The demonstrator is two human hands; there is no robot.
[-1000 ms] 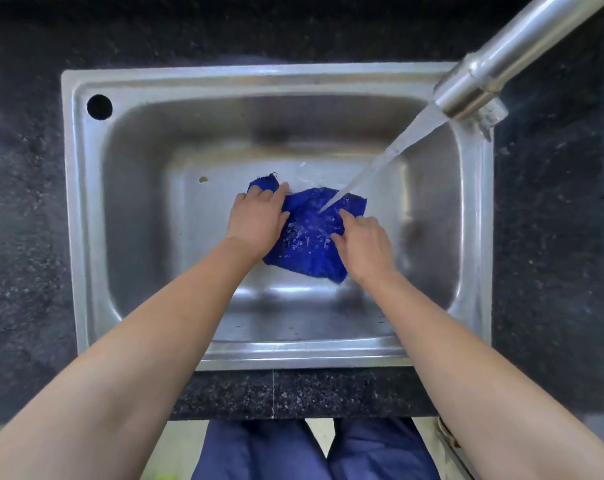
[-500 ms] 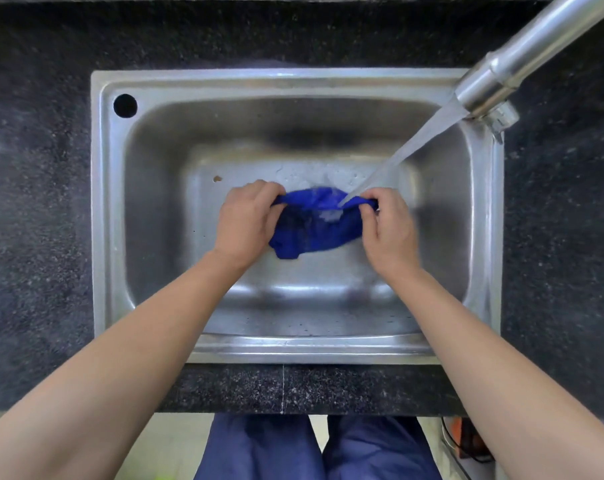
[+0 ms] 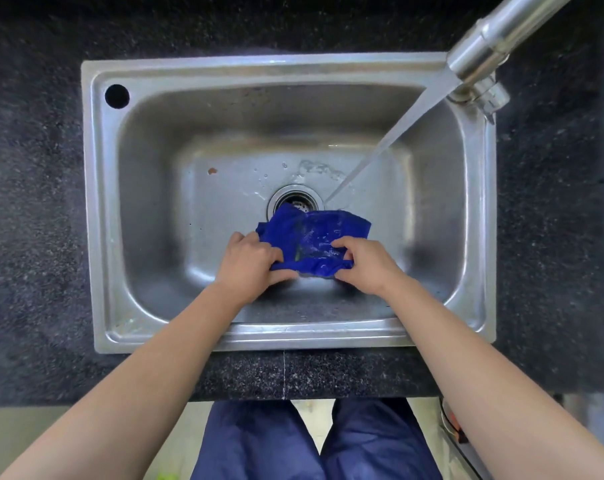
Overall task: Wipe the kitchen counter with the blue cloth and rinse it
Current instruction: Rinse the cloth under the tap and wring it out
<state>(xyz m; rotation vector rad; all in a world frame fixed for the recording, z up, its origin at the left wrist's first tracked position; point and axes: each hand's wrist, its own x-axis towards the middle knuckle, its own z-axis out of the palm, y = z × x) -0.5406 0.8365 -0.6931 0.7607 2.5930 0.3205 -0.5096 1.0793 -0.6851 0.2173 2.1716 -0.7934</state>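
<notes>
I grip the wet blue cloth [image 3: 314, 237] between my left hand [image 3: 250, 266] and right hand [image 3: 366, 263], low in the steel sink [image 3: 99, 209], just near of the drain [image 3: 295, 199].

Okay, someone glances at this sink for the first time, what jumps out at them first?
The bright blue cloth stands out most, bunched between the left hand and right hand low in the steel sink. Next comes the water stream, slanting from the faucet at the upper right down to the basin floor beside the drain, just beyond the cloth.
</notes>
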